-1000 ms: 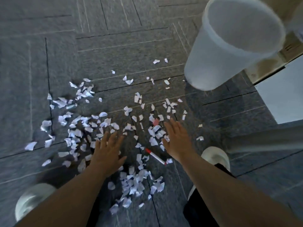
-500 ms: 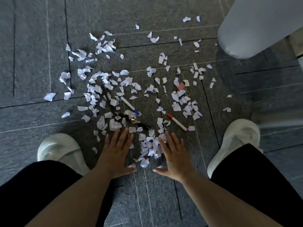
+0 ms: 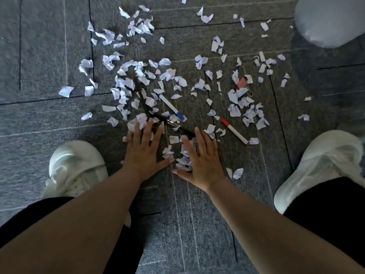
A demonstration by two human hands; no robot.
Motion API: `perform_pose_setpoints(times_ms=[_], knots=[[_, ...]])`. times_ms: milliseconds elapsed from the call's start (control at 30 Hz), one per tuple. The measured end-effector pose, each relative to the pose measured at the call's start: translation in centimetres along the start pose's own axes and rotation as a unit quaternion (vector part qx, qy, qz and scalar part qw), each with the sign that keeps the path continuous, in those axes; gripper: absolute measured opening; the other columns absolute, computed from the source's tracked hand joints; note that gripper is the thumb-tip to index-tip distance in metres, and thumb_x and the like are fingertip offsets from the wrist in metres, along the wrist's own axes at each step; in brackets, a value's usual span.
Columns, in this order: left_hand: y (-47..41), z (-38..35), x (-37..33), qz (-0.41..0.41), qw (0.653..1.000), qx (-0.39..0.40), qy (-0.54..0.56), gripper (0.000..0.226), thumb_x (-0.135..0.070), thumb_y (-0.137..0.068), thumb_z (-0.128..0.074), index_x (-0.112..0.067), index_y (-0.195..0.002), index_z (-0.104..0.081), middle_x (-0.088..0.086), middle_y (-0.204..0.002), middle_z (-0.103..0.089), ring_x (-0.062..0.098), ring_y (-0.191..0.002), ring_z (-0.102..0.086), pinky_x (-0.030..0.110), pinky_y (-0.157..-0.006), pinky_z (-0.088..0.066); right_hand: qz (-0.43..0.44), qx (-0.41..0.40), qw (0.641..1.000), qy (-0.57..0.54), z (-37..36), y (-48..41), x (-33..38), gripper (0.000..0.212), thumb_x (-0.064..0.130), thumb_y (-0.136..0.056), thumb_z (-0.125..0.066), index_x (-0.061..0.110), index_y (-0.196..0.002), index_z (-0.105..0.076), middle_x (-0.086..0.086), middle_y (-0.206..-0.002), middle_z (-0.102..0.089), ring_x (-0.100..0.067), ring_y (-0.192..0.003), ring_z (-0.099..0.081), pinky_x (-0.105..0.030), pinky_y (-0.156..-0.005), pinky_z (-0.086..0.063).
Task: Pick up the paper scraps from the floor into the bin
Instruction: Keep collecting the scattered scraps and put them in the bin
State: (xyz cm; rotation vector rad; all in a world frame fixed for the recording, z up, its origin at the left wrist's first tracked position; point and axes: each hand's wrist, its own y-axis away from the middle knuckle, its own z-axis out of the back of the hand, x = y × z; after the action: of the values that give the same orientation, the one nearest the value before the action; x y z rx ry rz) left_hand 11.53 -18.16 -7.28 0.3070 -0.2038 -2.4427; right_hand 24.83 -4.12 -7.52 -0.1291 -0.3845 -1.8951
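Both hands, left hand (image 3: 143,153) and right hand (image 3: 199,157), flat on the floor (image 3: 39,119), fingers spread, gripping nothing; probably cupped to rake paper scraps (image 3: 138,80) together. Bin (image 3: 331,22) far right, well apart. Pens among scraps: avoid scooping.

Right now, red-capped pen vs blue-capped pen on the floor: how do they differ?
The red-capped pen lies right of the right hand, on fairly bare carpet, with one scrap at its lower end. The blue-capped pen lies ahead of the left hand, among thicker paper scraps, close beside a black pen. The red cap points away from the person, the blue cap toward them. Both have white barrels, lie flat on a similar diagonal, and neither is held.
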Motion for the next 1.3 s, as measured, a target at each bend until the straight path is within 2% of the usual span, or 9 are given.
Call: perform_pose_setpoints(times_ms=[167, 233, 333, 467, 600, 700, 800, 967, 1300], knots=[[-0.8, -0.2, 0.1, -0.029, 0.997, -0.063, -0.024, 0.059, -0.054, -0.082, -0.034, -0.021, -0.131, -0.038, 0.013, -0.139, -0.030, 0.038, -0.118, -0.033, 0.055, -0.091, -0.043, -0.037, -0.032, 0.999, 0.001, 1.2, -3.0, -1.3, 0.068, 0.057, -0.080, -0.055, 0.031, -0.138, -0.030, -0.019, -0.150, -0.018, -0.036, -0.135, -0.018, -0.047, -0.108, -0.021], [-0.6, -0.3, -0.4, -0.021, 0.995, -0.096, -0.010, 0.044, -0.046, -0.083, -0.037, -0.024, -0.121, -0.044, 0.010, -0.128, -0.034, 0.033, -0.107, -0.036, 0.049, -0.083, -0.048, -0.001, -0.098, 0.995, 0.005, 1.3, -3.4, -1.4, 0.061, 0.042, -0.073, -0.071, 0.029, -0.124, -0.040, -0.016, -0.133, -0.031, -0.035, -0.118, -0.033, -0.047, -0.094, -0.041], [-0.2, -0.6, -1.0, -0.025, 0.989, -0.143, 0.031, 0.030, -0.031, -0.078, -0.053, -0.024, -0.107, -0.046, 0.008, -0.111, -0.035, 0.029, -0.094, -0.036, 0.045, -0.072, -0.051, 0.028, -0.147, 0.989, 0.000, 1.1, -2.7, -1.1, 0.052, 0.023, -0.060, -0.084, 0.022, -0.102, -0.053, -0.017, -0.109, -0.047, -0.036, -0.094, -0.050, -0.040, -0.074, -0.050], [-0.2, -0.4, -1.5, -0.044, 0.992, -0.096, 0.063, 0.061, -0.001, -0.050, -0.081, -0.016, -0.096, -0.045, 0.016, -0.092, -0.049, 0.030, -0.079, -0.043, 0.035, -0.055, -0.048, 0.060, -0.120, 0.991, -0.020, 1.1, -2.3, -1.2, 0.047, -0.004, -0.047, -0.084, 0.006, -0.086, -0.059, -0.019, -0.081, -0.056, -0.035, -0.066, -0.055, -0.030, -0.045, -0.040], [-0.7, 1.3, -2.1, -0.048, 0.997, 0.021, 0.057, 0.047, 0.009, -0.050, -0.080, -0.004, -0.088, -0.055, 0.021, -0.078, -0.059, 0.038, -0.061, -0.058, 0.030, -0.038, -0.040, 0.084, -0.080, 0.992, -0.043, 1.8, -2.4, -2.0, 0.045, -0.010, -0.047, -0.084, 0.000, -0.084, -0.060, -0.017, -0.068, -0.055, -0.026, -0.045, -0.045, -0.022, -0.040, -0.023], [-1.3, 3.4, -2.7, -0.004, 0.993, 0.060, 0.097, 0.026, 0.004, -0.082, -0.057, 0.002, -0.108, -0.054, 0.023, -0.108, -0.054, 0.042, -0.077, -0.059, 0.036, -0.052, -0.036, 0.077, -0.072, 0.991, -0.078, 3.9, -2.5, -3.2, 0.047, -0.014, -0.045, -0.082, 0.002, -0.080, -0.055, -0.015, -0.061, -0.054, -0.020, -0.038, -0.032, -0.021, -0.037, -0.022], [-2.6, 6.6, -3.5, 0.011, 0.995, 0.078, 0.060, 0.028, -0.003, -0.092, -0.043, -0.003, -0.120, -0.045, 0.016, -0.120, -0.049, 0.038, -0.085, -0.058, 0.037, -0.059, -0.035, 0.062, -0.057, 0.993, -0.087, 7.6, -3.1, -4.5, 0.044, -0.017, -0.046, -0.079, 0.000, -0.077, -0.053, -0.016, -0.061, -0.054, -0.026, -0.037, -0.043, -0.025, -0.034, -0.027], [-5.6, 14.2, -5.9, -0.031, 0.996, 0.062, 0.050, 0.028, -0.004, -0.093, -0.043, -0.007, -0.121, -0.042, 0.011, -0.114, -0.051, 0.032, -0.082, -0.059, 0.039, -0.065, -0.048, 0.030, -0.079, 0.993, -0.084, 15.2, -4.6, -6.1, 0.032, -0.018, -0.056, -0.073, -0.001, -0.075, -0.053, -0.021, -0.063, -0.057, -0.029, -0.039, -0.048, -0.029, -0.037, -0.032], [-15.2, 30.4, -14.0, -0.109, 0.983, -0.055, 0.141, 0.030, -0.026, -0.097, -0.042, 0.001, -0.105, -0.050, 0.020, -0.105, -0.053, 0.039, -0.083, -0.057, 0.044, -0.068, -0.045, -0.026, -0.221, 0.971, -0.092, 34.0, -6.0, -11.5, 0.015, -0.004, -0.076, -0.067, -0.007, -0.087, -0.058, -0.024, -0.079, -0.063, -0.037, -0.064, -0.061, -0.039, -0.056, -0.047]])
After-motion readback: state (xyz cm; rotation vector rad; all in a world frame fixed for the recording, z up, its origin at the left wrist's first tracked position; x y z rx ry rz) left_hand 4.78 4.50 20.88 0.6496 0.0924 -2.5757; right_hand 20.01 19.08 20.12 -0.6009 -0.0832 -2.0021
